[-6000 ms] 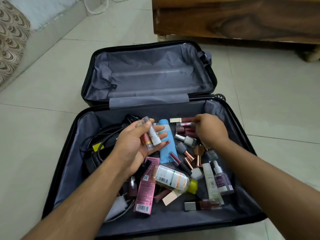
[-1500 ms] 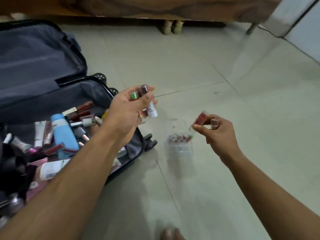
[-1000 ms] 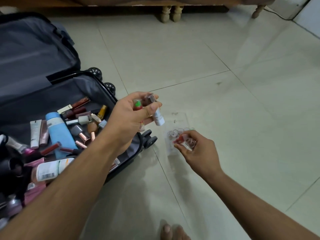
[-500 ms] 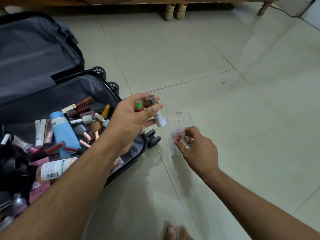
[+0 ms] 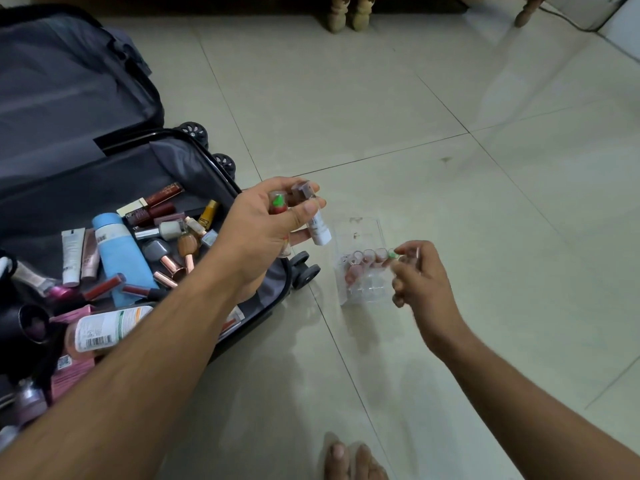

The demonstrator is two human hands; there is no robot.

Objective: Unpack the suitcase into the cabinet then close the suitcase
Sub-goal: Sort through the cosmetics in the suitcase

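Observation:
The open black suitcase (image 5: 104, 174) lies on the floor at the left, its near half full of cosmetics around a blue tube (image 5: 117, 251). My left hand (image 5: 266, 233) hovers over its right rim and grips several small tubes, among them a red one with a green cap (image 5: 278, 203) and a white one (image 5: 319, 231). A clear plastic organiser (image 5: 363, 289) stands on the tiles to the right, with a row of small tubes in it. My right hand (image 5: 420, 277) is at the row's right end, blurred, its fingertips pinching a green-tipped tube (image 5: 391, 254).
Turned wooden furniture legs (image 5: 343, 15) stand at the far edge, another leg (image 5: 524, 10) and a cable are at the far right. My toes (image 5: 349, 459) show at the bottom. The suitcase wheels (image 5: 304, 270) sit just left of the organiser. Pale floor tiles stretch to the right.
My view swung from the suitcase to the floor on its right. My right hand carried a small red tube down to the organiser and shifted to the row's right end. My left hand stayed raised with its tubes.

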